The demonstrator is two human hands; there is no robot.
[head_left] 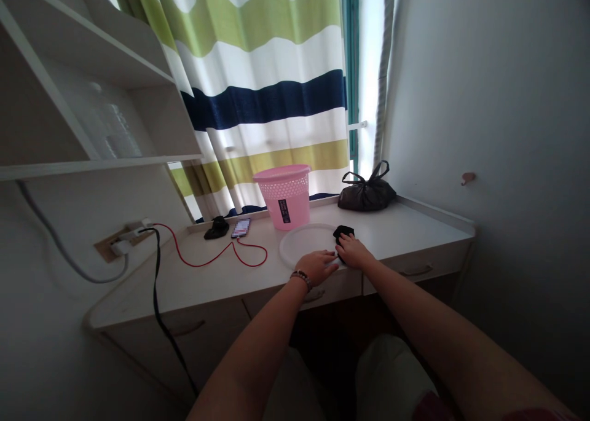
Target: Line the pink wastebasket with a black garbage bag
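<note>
My right hand (351,251) lies with its fingers stretched out over a small, dark black item (343,231), which looks like a folded bag or cloth and is partly hidden under the hand. That item rests at the right edge of a flat, round white disc (304,241), perhaps a lid or tray, on the desk. Beside it, my left hand (317,267) reaches over the disc's front edge, fingers extended toward the right hand; I cannot tell whether its fingertips touch the black item. A beaded bracelet circles the left wrist.
Behind the disc stands a pink plastic basket (290,196). A tied black bag (367,193) sits at the back right. To the left are a phone (241,228) on a red cable (198,265) and a small black bundle (216,227). The white desk (152,292) has drawers; shelves (106,114) overhang the left.
</note>
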